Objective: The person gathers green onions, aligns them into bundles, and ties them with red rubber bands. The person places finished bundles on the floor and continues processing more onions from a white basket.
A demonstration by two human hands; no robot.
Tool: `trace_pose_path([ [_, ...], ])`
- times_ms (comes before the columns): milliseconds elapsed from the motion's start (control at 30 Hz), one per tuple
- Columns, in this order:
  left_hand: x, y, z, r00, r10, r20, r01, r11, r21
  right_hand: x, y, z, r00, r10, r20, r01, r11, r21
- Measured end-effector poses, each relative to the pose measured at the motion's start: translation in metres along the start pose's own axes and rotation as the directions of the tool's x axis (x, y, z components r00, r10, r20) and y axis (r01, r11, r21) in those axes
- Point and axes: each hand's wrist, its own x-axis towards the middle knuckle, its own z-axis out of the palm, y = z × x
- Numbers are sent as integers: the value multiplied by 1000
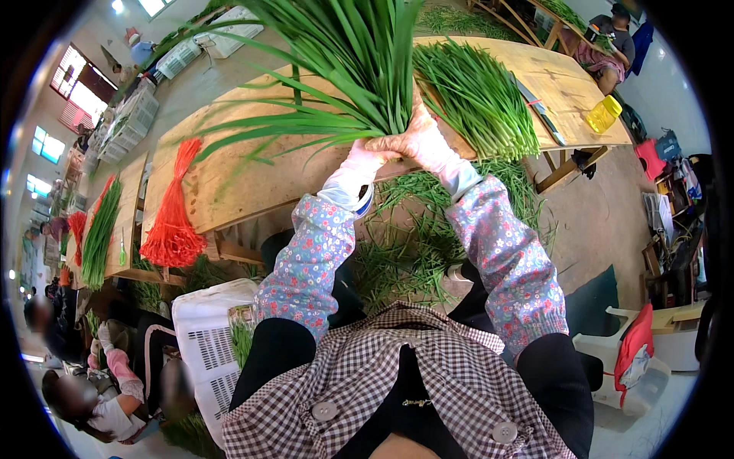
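Note:
A large bunch of long green leaves, apparently garlic chives [373, 69], stands upright above the near edge of the wooden table [252, 189]. Around its lower end are both my gloved hands, pressed together at the base. My right hand [421, 137] wraps the bunch from the right side. My left hand [370, 158] grips low on the left, its fingers meeting the right hand; the cut stem ends are hidden by the hands. Right of the bunch, a pile of chives [479, 100] lies on the table with pale stem ends towards me.
A long knife [539, 110] and a yellow bottle [604, 113] are at the table's right. Red ties [175, 221] hang over its left edge. Beside my left leg stands a white plastic crate [200, 327]. Leaf trimmings [410, 258] litter the floor. Co-workers [109, 401] sit at left.

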Motion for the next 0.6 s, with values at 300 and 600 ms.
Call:
trace_pose_path([
  [300, -19, 81, 75, 831, -522, 190, 555, 768, -319, 7, -23, -41, 784, 372, 497, -567, 757, 326],
  [600, -43, 77, 112, 834, -511, 208, 542, 689, -481, -42, -31, -59, 783, 565, 259, -579, 512, 634],
])
